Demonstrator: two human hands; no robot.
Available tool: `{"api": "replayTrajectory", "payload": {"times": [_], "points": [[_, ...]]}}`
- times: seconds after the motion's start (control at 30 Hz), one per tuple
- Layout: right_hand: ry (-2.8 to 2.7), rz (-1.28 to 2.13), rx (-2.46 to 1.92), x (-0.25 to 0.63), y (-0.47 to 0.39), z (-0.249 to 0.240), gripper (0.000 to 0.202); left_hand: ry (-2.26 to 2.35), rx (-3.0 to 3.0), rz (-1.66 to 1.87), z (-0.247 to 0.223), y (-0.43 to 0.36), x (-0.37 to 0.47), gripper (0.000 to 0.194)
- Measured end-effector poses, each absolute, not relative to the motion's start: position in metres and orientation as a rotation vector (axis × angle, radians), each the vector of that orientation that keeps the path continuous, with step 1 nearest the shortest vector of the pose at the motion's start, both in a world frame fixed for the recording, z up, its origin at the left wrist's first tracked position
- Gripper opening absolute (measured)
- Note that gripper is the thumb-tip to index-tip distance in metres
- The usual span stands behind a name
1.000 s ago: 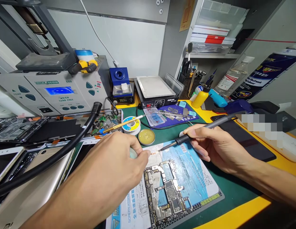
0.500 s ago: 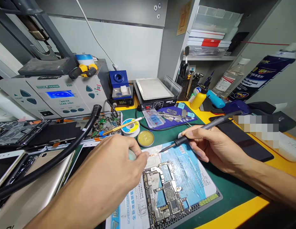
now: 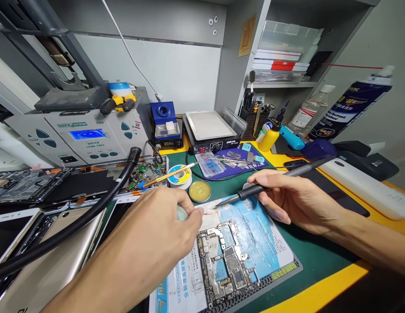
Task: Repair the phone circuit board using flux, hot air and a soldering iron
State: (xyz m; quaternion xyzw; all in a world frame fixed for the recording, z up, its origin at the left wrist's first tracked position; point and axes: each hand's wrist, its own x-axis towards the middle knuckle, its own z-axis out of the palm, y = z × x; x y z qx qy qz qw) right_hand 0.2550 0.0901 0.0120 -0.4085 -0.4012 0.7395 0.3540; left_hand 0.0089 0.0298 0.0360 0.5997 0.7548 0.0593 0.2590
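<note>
My right hand grips a soldering iron like a pen, its tip pointing left over the upper part of a printed pad. My left hand is closed around a pale green spool of solder wick, mostly hidden by the fingers. A short copper-coloured strip shows between my left fingertips and the iron's tip; whether the tip touches it I cannot tell. Below, a phone logic board lies flat on the pad, close to my left hand.
Behind my hands stand an open tin of yellowish paste, a solder reel and a hot plate. A black hose crosses phones at left, before a rework station. A yellow bottle stands right.
The view has shifted slightly, so the background sits lower in the picture. The iron lies a little flatter, its tip slightly farther left. Both hands keep their grips.
</note>
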Motion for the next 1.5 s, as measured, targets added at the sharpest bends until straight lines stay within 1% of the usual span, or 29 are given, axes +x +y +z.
{"api": "replayTrajectory", "payload": {"times": [0.1, 0.33, 0.53, 0.87, 1.1, 1.23, 1.33, 1.4, 1.47, 1.5], "points": [[-1.035, 1.932, -1.045, 0.259, 0.091, 0.008, 0.013, 2.051, 1.597, 0.162, 0.035, 0.03, 0.008, 0.041], [-1.029, 1.888, -1.067, 0.263, 0.087, 0.002, 0.016, 2.042, 1.445, 0.049, 0.038, 0.032, 0.011, 0.042], [-1.046, 1.863, -1.104, 0.262, 0.087, 0.0, 0.016, 2.034, 1.462, 0.066, 0.039, 0.032, 0.011, 0.044], [-1.094, 1.833, -1.121, 0.262, 0.086, 0.002, 0.014, 2.036, 1.44, 0.052, 0.036, 0.032, 0.011, 0.04], [-1.11, 1.862, -1.081, 0.267, 0.084, 0.002, 0.015, 2.051, 1.48, 0.121, 0.029, 0.033, 0.007, 0.039], [-1.068, 1.892, -1.063, 0.271, 0.081, 0.004, 0.021, 2.028, 1.458, 0.11, 0.031, 0.031, 0.005, 0.038], [-1.044, 1.903, -1.088, 0.275, 0.079, 0.004, 0.018, 2.022, 1.472, 0.089, 0.033, 0.032, 0.007, 0.034], [-1.037, 1.881, -1.124, 0.277, 0.078, 0.003, 0.022, 2.026, 1.477, 0.066, 0.034, 0.034, 0.008, 0.031], [-1.042, 1.849, -1.175, 0.279, 0.078, 0.001, 0.033, 2.026, 1.492, 0.053, 0.033, 0.035, 0.009, 0.033], [-1.046, 1.838, -1.188, 0.28, 0.078, 0.0, 0.035, 2.033, 1.509, 0.061, 0.032, 0.035, 0.009, 0.035]]}}
